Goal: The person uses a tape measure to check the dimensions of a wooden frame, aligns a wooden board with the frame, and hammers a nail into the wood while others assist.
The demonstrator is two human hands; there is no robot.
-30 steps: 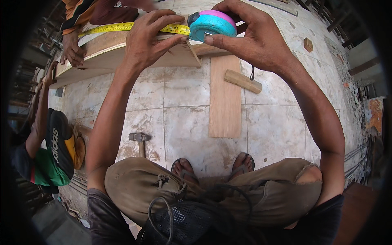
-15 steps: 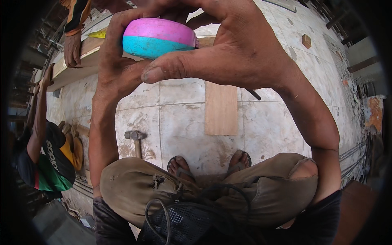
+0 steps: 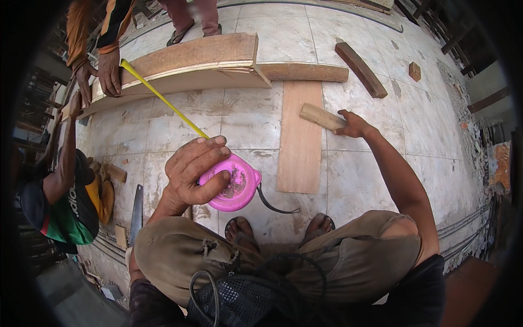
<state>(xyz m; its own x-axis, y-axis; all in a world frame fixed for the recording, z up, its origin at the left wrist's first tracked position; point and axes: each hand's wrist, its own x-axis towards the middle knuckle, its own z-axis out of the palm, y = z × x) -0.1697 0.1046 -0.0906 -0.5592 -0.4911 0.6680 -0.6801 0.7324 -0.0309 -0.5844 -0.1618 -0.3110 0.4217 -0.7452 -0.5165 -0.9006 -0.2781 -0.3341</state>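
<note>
One round pink tape measure in the head view, in the closed grip of the left hand, yellow blade stretching toward a co-worker's hand, right hand gripping the end of a short tan wooden block over a flat brown wooden board.

one left hand, one right hand and two sandalled feet are the wearer's. there is one pink tape measure with one yellow blade and one strap; one saw; one long plywood beam, one flat board, one pale block, one dark bar, one rough timber and one small cube. two orange sleeves, two maroon trouser legs.
</note>
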